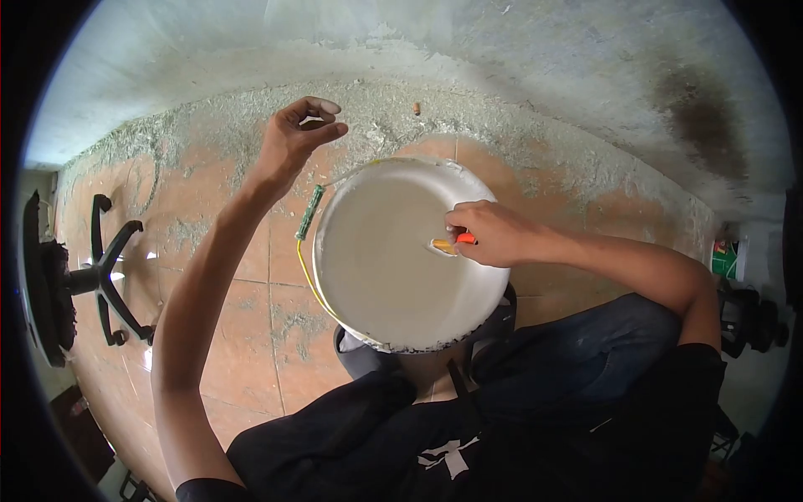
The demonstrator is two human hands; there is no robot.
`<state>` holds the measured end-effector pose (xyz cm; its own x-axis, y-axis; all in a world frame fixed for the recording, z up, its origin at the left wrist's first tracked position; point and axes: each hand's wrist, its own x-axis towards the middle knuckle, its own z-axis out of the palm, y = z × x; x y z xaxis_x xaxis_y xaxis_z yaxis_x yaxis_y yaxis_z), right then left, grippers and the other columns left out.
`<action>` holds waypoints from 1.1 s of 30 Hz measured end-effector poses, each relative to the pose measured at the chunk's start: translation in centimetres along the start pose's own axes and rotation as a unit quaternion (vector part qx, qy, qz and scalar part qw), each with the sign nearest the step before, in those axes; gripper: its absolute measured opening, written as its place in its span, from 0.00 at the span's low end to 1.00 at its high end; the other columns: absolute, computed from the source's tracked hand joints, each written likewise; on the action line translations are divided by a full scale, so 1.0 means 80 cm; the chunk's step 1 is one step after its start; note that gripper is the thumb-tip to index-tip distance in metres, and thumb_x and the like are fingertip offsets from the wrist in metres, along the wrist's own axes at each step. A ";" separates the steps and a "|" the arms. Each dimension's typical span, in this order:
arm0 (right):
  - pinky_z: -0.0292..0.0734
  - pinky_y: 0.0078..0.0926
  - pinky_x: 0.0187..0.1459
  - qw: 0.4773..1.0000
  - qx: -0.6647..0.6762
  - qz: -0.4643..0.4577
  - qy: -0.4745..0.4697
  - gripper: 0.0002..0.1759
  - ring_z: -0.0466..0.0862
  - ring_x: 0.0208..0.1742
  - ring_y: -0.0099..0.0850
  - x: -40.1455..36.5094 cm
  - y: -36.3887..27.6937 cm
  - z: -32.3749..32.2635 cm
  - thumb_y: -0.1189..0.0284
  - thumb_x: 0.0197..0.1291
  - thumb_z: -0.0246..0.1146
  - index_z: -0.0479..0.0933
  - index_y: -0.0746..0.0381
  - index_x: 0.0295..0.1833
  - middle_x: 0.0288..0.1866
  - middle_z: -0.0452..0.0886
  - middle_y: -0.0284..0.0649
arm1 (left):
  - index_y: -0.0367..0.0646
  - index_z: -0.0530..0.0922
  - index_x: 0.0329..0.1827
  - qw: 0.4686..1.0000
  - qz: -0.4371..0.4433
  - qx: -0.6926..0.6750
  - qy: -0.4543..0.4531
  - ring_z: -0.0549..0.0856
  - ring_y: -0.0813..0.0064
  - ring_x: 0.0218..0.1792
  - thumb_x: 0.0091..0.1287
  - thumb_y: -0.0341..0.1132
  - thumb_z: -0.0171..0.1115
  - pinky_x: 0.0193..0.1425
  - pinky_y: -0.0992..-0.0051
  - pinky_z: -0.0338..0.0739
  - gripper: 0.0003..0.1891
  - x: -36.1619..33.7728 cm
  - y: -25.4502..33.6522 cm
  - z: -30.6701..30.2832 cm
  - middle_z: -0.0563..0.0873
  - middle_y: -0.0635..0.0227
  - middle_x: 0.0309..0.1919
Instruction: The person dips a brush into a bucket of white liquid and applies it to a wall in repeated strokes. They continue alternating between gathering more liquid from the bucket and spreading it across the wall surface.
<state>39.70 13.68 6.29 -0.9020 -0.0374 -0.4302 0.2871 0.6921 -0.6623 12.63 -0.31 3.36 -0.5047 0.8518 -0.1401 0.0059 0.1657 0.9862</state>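
Observation:
A large white bucket (493,293) stands between my knees, holding pale, smooth paint-like liquid (381,243). Over the bucket's right side, my right hand (481,234) is closed around a tool with a yellow and orange handle (445,247). The tool's lower end dips into the liquid, so I cannot make out its kind. Up beyond the bucket's far left side, my left hand (303,134) is raised with thumb and curled fingers apart, holding nothing. Below it, the bucket's wire handle with a green grip (310,212) hangs along the left rim.
A grey wall (468,42) rises ahead, with crumbled debris (368,117) along its foot. A small brownish piece (416,109) lies in it. Orange floor tiles (238,326) surround the bucket. An overturned black chair base (104,272) is at left; a green item (726,258) sits far right.

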 end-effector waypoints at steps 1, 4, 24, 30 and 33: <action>0.72 0.40 0.41 1.000 0.001 0.001 0.002 0.05 0.79 0.38 0.46 0.001 0.002 0.003 0.78 0.51 0.57 0.73 0.69 0.33 0.34 0.77 0.50 | 0.42 0.77 0.40 1.000 0.002 -0.022 -0.001 0.78 0.83 0.39 0.56 0.29 0.70 0.49 0.78 0.72 0.11 -0.001 -0.001 0.001 0.78 0.74 0.34; 0.72 0.41 0.41 1.000 -0.003 0.003 0.003 0.05 0.79 0.39 0.47 0.005 0.006 0.011 0.78 0.51 0.56 0.73 0.69 0.34 0.35 0.77 0.51 | 0.42 0.77 0.40 1.000 -0.002 -0.010 -0.003 0.77 0.83 0.40 0.56 0.29 0.69 0.50 0.77 0.72 0.11 -0.001 0.001 0.003 0.78 0.73 0.33; 0.73 0.45 0.41 1.000 -0.008 -0.010 -0.008 0.08 0.79 0.37 0.52 0.015 0.016 0.033 0.78 0.57 0.51 0.72 0.71 0.39 0.38 0.75 0.54 | 0.41 0.76 0.37 0.998 -0.012 0.053 0.001 0.74 0.87 0.31 0.56 0.30 0.68 0.38 0.82 0.67 0.10 0.000 -0.012 -0.002 0.74 0.77 0.29; 0.73 0.42 0.41 0.999 -0.032 0.019 0.009 0.06 0.79 0.38 0.49 0.017 0.018 0.028 0.78 0.55 0.54 0.72 0.67 0.39 0.39 0.75 0.49 | 0.39 0.76 0.38 0.998 -0.008 0.054 0.010 0.74 0.87 0.32 0.56 0.29 0.67 0.39 0.82 0.68 0.10 0.000 -0.022 -0.007 0.74 0.77 0.29; 0.73 0.42 0.39 1.000 -0.017 0.006 0.006 0.06 0.79 0.37 0.49 0.013 0.023 0.038 0.78 0.55 0.55 0.72 0.68 0.39 0.39 0.74 0.49 | 0.39 0.77 0.39 0.998 -0.014 0.060 0.013 0.75 0.87 0.33 0.56 0.30 0.67 0.40 0.82 0.68 0.10 0.000 -0.021 -0.006 0.74 0.76 0.29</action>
<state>40.23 12.71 2.76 -0.9024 -0.0192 -0.4305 0.2879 0.7165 -0.6355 12.21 -0.79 1.72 -0.5286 0.8329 -0.1638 0.0938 0.2491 0.9639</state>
